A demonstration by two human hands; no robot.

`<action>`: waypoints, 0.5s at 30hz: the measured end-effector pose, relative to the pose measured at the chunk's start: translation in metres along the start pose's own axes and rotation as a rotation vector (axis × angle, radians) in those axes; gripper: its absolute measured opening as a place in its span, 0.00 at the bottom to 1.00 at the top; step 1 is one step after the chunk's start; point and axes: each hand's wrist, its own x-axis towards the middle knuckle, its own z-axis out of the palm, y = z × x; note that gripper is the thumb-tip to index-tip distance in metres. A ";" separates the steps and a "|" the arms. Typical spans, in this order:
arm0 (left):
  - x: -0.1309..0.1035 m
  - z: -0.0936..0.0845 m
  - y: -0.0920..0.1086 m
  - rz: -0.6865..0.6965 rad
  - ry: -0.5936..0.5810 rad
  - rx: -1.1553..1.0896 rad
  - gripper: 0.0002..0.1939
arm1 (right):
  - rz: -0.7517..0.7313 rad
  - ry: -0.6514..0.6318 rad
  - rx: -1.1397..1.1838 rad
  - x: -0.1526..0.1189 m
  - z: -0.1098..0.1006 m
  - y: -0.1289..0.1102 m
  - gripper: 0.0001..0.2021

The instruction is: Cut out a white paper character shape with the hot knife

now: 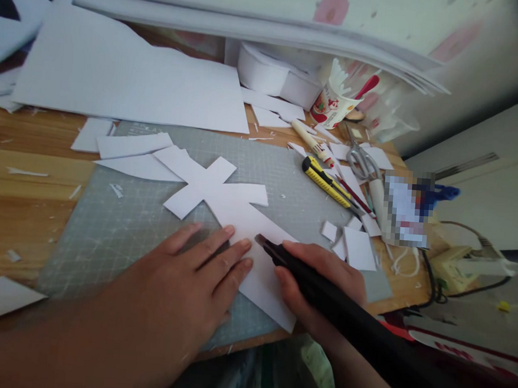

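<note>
My left hand lies with fingers spread, its fingertips pressing on the left edge of a white foam board piece. A black knife with a long, thick handle is in my right hand, thumb and fingers closed round it. The knife's short blade points at the middle of this white piece, close to my left fingertips; I cannot tell whether it touches. A white cross-shaped cutout reaches up and left from the piece. Underneath is a grey-green gridded cutting mat.
A yellow utility knife, a glue tube and scissors lie to the right. Behind them stands a paper cup with tools. A large white sheet lies at the back. White offcuts are scattered about.
</note>
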 end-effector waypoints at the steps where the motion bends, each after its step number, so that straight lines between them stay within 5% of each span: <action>1: 0.000 -0.001 -0.001 0.017 0.000 0.003 0.24 | -0.008 -0.001 0.005 -0.001 -0.001 0.000 0.10; 15: 0.000 0.002 -0.004 0.039 -0.062 0.008 0.19 | -0.036 0.007 -0.017 -0.040 -0.021 -0.008 0.14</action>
